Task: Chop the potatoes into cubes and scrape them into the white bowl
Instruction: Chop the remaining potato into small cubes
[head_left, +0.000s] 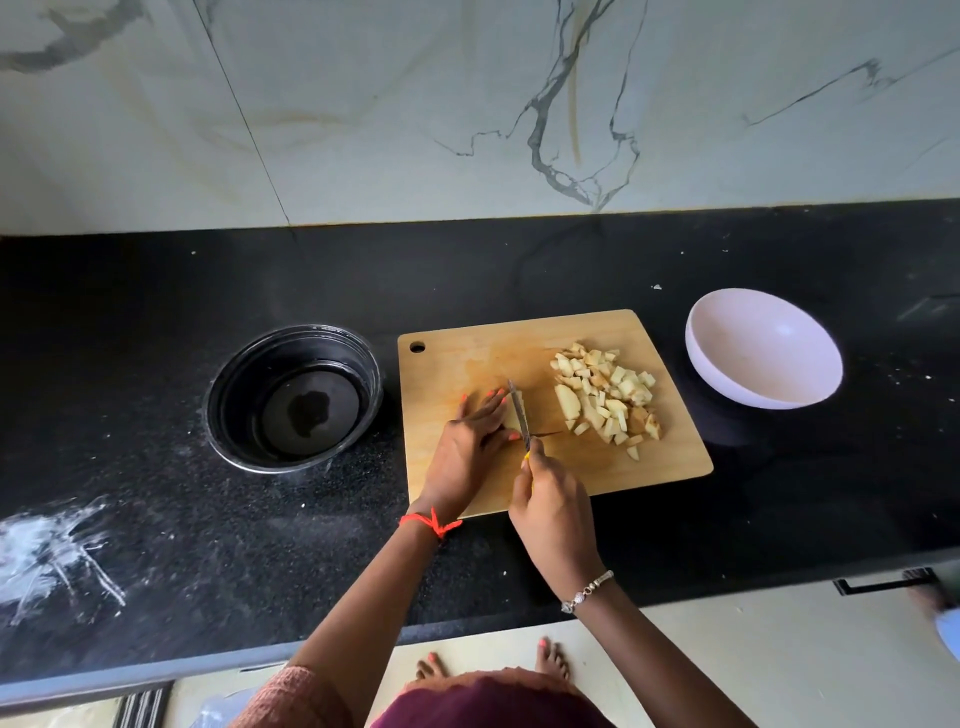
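Black speckled stone worktop (156, 415) carries a pale wooden cutting board (467, 343). A heap of pale yellow potato cubes (608, 400) lies on the board's right part, near the empty round white bowl (763, 348) just beside it. The left hand (467, 447) presses flat, fingers straight, on an uncut potato piece (511, 420). The right hand (556, 514) grips a yellow-handled knife (521, 415), blade on that piece.

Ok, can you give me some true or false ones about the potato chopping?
The white bowl is full of potato. False: the white bowl is empty.
The cubes lie on the board. True.
The left hand holds the knife. False: the right hand holds the knife; the left hand lies flat beside it.
The black bowl sits left of the board. True.
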